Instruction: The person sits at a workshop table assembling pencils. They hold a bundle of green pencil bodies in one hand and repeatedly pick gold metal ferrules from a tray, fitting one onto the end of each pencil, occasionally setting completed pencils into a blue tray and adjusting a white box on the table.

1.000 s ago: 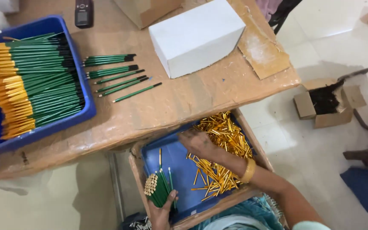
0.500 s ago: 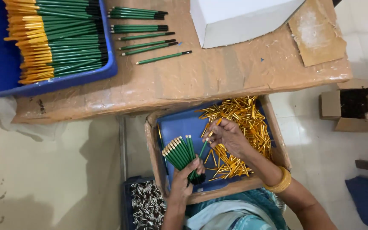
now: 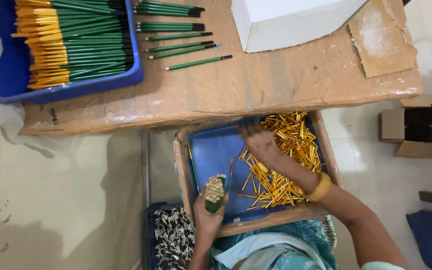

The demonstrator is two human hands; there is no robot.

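Left hand (image 3: 207, 216) gripping pencil bundle (image 3: 214, 193), right hand (image 3: 260, 144) pinching gold caps (image 3: 281, 155).

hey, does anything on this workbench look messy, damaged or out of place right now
A few things. The brown table covering is wrinkled and scuffed, with a torn cardboard patch at its right corner. Loose green pencils lie askew beside the blue tray. Gold caps lie jumbled where the right hand reaches.

A white rectangular box (image 3: 296, 22) stands at the far edge of the taped brown table (image 3: 256, 85), cut off by the frame. A small open brown carton (image 3: 416, 127) with dark contents sits on the pale floor to the right
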